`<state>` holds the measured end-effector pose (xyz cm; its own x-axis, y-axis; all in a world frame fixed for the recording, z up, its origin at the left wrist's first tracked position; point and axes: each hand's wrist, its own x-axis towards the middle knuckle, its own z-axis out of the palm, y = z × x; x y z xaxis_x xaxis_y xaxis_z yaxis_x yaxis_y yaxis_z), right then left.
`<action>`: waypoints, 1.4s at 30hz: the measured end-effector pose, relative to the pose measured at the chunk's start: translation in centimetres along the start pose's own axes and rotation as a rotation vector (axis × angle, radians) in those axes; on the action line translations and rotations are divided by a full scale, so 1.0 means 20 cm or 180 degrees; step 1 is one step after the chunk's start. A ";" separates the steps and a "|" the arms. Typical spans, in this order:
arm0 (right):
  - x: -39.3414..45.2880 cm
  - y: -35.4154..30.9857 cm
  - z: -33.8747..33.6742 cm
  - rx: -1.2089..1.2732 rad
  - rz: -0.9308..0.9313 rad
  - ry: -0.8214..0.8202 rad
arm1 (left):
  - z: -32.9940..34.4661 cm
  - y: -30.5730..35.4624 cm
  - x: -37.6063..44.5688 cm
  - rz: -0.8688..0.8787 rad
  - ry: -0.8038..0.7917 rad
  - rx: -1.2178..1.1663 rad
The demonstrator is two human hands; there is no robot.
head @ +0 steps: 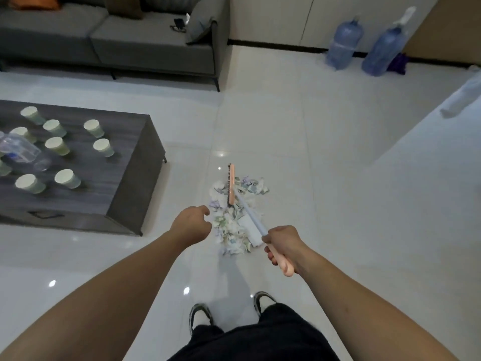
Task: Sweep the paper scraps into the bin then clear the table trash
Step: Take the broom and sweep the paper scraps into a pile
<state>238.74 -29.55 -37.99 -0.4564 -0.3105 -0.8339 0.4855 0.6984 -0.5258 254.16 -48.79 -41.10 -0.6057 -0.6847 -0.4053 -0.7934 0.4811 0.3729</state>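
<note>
Head view, looking down at a pale tiled floor (325,157); positions are given relative to the pile of paper scraps (235,217). Far left of the pile stands a low dark table (125,178), its left end cut off by the frame edge, carrying upright paper cups (63,145) and clear plastic bottles (20,149) lying down, blurred and partly out of frame. Beyond the table, up and left of the pile, a grey sofa (145,45) is cropped at the top; a small dark item on its seat cannot be identified. Just left of the pile hovers the left hand (191,224), fingers loosely curled, holding nothing. The pile itself lies on the floor ahead of two dark shoes (200,317), with no bin in view. The broom (231,187) has its pink head resting on the pile's far part, and its pale shaft hides some scraps. Just right of the pile's near end, the right hand (282,247) grips the broom's pink handle end, fingers wrapped round it. Far up and right of the pile stand two blue water jugs (364,46); a pale object at the right frame edge is too blurred to name.
</note>
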 end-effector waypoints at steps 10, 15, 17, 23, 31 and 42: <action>-0.26 0.36 -0.23 0.1060 0.0391 0.1088 | 0.22 0.39 0.06 0.1060 -0.0765 0.0109; -0.34 0.65 -0.42 0.1798 0.0767 0.1489 | 0.36 0.70 -0.10 0.1653 -0.0930 0.0293; -0.37 0.79 -0.52 0.2092 0.0807 0.1588 | 0.41 0.81 -0.16 0.1813 -0.0976 0.0430; -0.53 1.26 -0.82 0.2863 0.0840 0.1775 | 0.65 1.20 -0.42 0.2273 -0.1069 0.0941; -0.81 2.04 -1.20 0.3622 0.0934 0.1913 | 1.24 1.79 -1.01 0.3005 -0.1504 0.1629; -1.27 2.78 -1.15 0.5056 0.1404 0.2144 | 2.01 2.35 -1.92 0.4716 -0.2347 0.2724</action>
<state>260.19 31.93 -42.13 -0.1049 0.2865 -0.9523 0.6421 -0.7118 -0.2848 237.67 22.14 -41.53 -0.4597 0.7300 -0.5058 0.6695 0.6590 0.3427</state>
